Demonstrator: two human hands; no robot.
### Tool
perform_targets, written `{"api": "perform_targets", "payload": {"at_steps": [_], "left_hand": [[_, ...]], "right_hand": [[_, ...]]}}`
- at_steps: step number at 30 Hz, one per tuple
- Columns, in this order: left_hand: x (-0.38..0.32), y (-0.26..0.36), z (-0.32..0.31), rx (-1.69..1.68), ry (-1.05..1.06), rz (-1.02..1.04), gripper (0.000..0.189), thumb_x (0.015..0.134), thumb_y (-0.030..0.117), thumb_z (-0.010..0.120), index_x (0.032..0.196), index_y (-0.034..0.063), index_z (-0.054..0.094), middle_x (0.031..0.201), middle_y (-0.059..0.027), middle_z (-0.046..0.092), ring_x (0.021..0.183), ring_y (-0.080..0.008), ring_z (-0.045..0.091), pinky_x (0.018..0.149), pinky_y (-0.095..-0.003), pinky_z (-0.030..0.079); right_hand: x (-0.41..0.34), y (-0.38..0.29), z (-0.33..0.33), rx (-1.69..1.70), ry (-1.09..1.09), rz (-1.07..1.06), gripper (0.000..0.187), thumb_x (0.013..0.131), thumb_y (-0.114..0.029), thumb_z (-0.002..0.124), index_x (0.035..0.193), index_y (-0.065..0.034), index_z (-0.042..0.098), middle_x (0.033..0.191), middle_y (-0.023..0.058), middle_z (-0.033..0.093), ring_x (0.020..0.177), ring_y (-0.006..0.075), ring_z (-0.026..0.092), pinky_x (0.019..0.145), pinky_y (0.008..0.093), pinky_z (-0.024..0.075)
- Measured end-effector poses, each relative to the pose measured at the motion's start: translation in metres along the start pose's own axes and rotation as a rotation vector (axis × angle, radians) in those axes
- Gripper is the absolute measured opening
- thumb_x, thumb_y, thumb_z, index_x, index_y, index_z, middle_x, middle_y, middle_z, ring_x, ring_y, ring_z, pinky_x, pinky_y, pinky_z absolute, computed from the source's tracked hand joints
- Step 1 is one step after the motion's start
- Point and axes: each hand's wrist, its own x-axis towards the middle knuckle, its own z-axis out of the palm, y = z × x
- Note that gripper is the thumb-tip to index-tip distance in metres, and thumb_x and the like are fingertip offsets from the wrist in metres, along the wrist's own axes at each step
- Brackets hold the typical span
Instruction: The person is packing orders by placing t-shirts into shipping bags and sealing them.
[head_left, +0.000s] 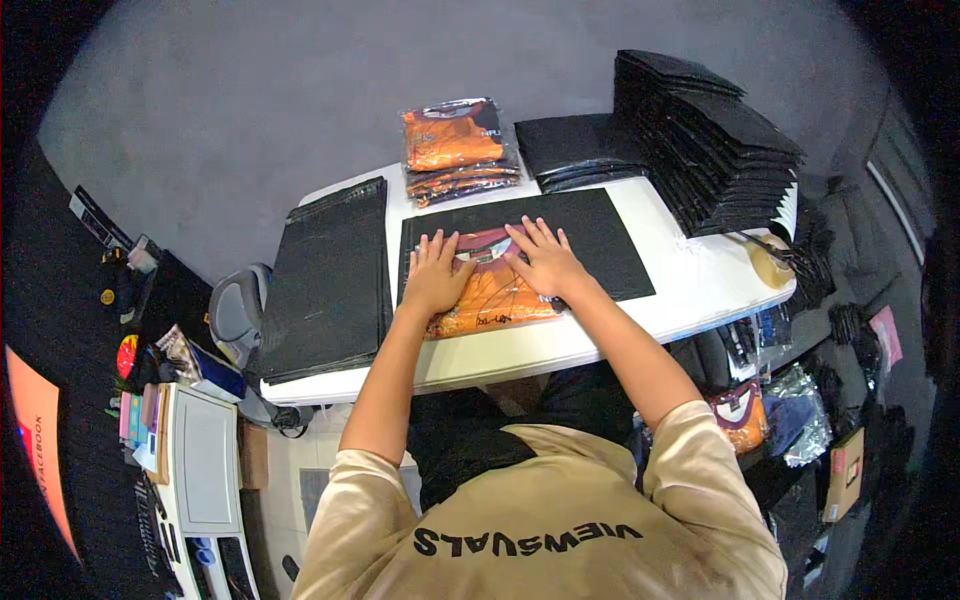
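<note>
Both palms rest flat on a folded orange and maroon shirt (491, 296) in a clear plastic bag. My left hand (436, 276) lies on its left side with fingers spread. On the upper right part, near the collar, my right hand (546, 262) is spread the same way, its fingertips reaching past the maroon neckline. Beneath the shirt is a flat black plastic mailing bag (615, 247), which extends out to the right. Dark writing shows on the shirt's lower part. Neither hand grips anything.
The white table (675, 277) carries a pile of black bags (330, 285) at left. Bagged orange shirts (454, 142) are stacked at the far edge. Filled black packages (581, 150) and a tall black stack (705, 142) stand right of them. A tape roll (771, 262) lies near the right end.
</note>
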Motion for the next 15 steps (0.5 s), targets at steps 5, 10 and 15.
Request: {"api": "perform_targets", "payload": {"at_steps": [5,10,15], "left_hand": [[-0.024,0.027,-0.018,0.042,0.01,0.018,0.077,0.108,0.053,0.046,0.165,0.0042,0.031,0.173,-0.0251,0.023,0.162,-0.0461,0.014,0.13,-0.0578,0.013],[-0.051,0.049,-0.009,-0.073,0.004,0.105,0.075,0.108,0.05,0.044,0.164,0.0007,0.034,0.171,-0.0266,0.028,0.159,-0.0477,0.023,0.13,-0.0579,0.014],[-0.064,0.039,-0.014,-0.015,0.008,0.053,0.074,0.108,0.047,0.045,0.164,0.0,0.032,0.171,-0.0276,0.027,0.159,-0.0468,0.023,0.13,-0.0532,0.016]], "right_hand": [[-0.019,-0.012,-0.003,0.041,0.089,-0.009,0.07,0.107,-0.059,0.045,0.165,-0.0208,0.038,0.174,0.0215,0.024,0.161,0.0457,0.019,0.125,0.0709,0.015],[-0.039,-0.046,0.003,-0.103,0.068,-0.15,0.065,0.108,-0.054,0.047,0.164,-0.0215,0.04,0.173,0.0194,0.027,0.161,0.043,0.02,0.125,0.0704,0.0157],[-0.052,-0.041,-0.013,-0.022,-0.033,-0.095,0.069,0.108,-0.058,0.04,0.166,-0.0207,0.035,0.175,0.0174,0.023,0.162,0.0404,0.019,0.127,0.0675,0.0144]]}}
